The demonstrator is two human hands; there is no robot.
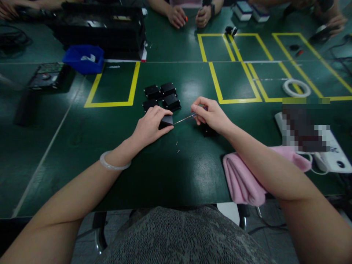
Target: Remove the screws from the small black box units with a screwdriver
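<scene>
My left hand (150, 124) grips a small black box (167, 120) on the green table, thumb at its near edge and fingers over its far side. In my right hand (206, 114) is a thin screwdriver (183, 119), its fingers closed round the handle. The shaft slants left and its tip meets the box's right corner beside my left thumb. Several like black boxes (171, 101) stand grouped just beyond my left hand. Another dark part (208, 130) lies partly hidden beneath my right hand. Two tiny screws (177, 143) rest on the table nearer to me.
A pink cloth (243, 179) lies under my right forearm, near a white power strip (337, 150). A tape roll (296, 88) sits at right. A blue bin (84, 58) stands by a black rack (99, 31) at far left. Another person's hands (177, 17) work across the table.
</scene>
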